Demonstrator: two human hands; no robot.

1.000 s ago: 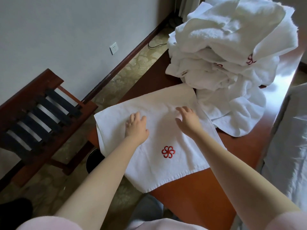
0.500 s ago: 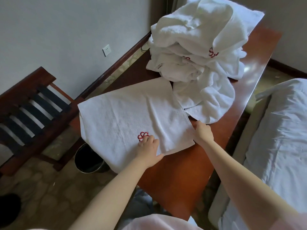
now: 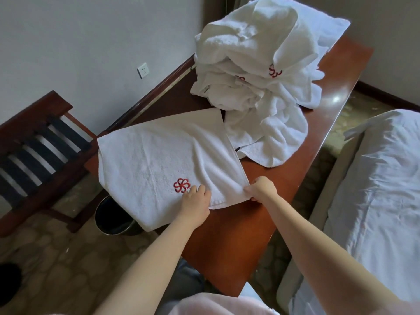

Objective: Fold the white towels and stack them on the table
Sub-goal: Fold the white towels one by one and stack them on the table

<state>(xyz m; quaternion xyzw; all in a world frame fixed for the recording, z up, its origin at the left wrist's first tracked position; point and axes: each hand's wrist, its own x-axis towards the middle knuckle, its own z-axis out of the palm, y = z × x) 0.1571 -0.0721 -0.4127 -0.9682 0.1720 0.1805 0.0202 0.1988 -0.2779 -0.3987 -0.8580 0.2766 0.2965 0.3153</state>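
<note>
The right hand (image 3: 261,189) had its fingertips buried in the corner of the towel (image 3: 154,155) it pinched. The left hand (image 3: 197,202) covered a stretch of that towel's near edge, its thumb hidden. Beyond both hands, the pile of towels (image 3: 250,53) ran off the top edge; how many it held could not be told. Left of the left hand, the towel's overhang hid part of a bin (image 3: 106,230).

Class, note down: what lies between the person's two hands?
In the head view, only a strip of the spread towel lies between the left hand and the right hand, which pinches its corner.
</note>
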